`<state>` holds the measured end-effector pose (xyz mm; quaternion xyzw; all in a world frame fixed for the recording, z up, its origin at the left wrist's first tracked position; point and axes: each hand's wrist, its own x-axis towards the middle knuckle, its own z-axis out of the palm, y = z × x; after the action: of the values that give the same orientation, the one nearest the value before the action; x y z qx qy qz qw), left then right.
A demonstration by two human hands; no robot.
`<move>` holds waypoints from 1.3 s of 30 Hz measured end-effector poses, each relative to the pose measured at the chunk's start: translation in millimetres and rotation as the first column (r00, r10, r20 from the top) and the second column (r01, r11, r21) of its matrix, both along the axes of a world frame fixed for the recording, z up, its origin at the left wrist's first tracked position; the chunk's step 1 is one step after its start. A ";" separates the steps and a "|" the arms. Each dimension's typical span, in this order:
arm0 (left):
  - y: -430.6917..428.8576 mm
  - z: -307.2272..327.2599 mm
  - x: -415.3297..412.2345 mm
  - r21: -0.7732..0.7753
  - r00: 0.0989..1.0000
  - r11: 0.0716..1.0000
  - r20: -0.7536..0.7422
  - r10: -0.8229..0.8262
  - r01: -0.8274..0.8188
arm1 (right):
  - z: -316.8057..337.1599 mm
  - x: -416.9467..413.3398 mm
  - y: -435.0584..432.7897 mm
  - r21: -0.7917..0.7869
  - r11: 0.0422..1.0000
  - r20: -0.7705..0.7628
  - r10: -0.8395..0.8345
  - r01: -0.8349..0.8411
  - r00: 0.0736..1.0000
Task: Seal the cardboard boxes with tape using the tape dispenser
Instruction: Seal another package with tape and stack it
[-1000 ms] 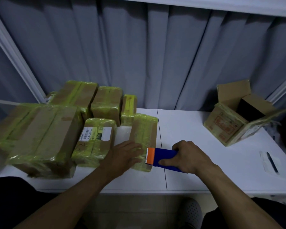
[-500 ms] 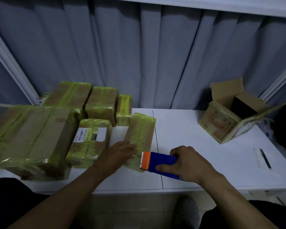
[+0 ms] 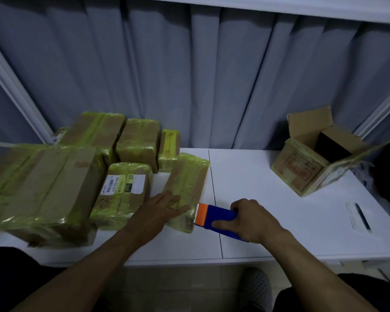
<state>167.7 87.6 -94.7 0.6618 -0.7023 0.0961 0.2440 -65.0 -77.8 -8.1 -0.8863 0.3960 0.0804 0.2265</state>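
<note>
A narrow cardboard box (image 3: 186, 179) wrapped in yellow-green tape lies on the white table (image 3: 268, 199) near its middle. My left hand (image 3: 158, 212) rests flat on the box's near left side, fingers straight. My right hand (image 3: 250, 219) grips a blue tape dispenser (image 3: 214, 218) whose orange toothed end touches the box's near right corner.
Several taped boxes crowd the table's left half, among them a labelled one (image 3: 122, 192) and a large one (image 3: 47, 194). An open cardboard box (image 3: 313, 163) stands at the back right. A pen on paper (image 3: 358, 217) lies at the right edge. Grey curtains hang behind.
Both hands and the dispenser hold almost the same place against the narrow box; only the camera view has shifted slightly.
</note>
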 end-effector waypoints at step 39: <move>3.3 -1.8 6.5 0.064 0.988 0.998 -0.153 0.027 -0.018 | -16.6 -4.3 2.9 0.007 1.000 -0.033 -0.014 0.014 0.999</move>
<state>174.2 90.9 -96.5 0.6825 -0.6766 0.0254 0.2753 -69.3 -74.9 -24.7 -0.8813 0.4055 0.0949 0.2236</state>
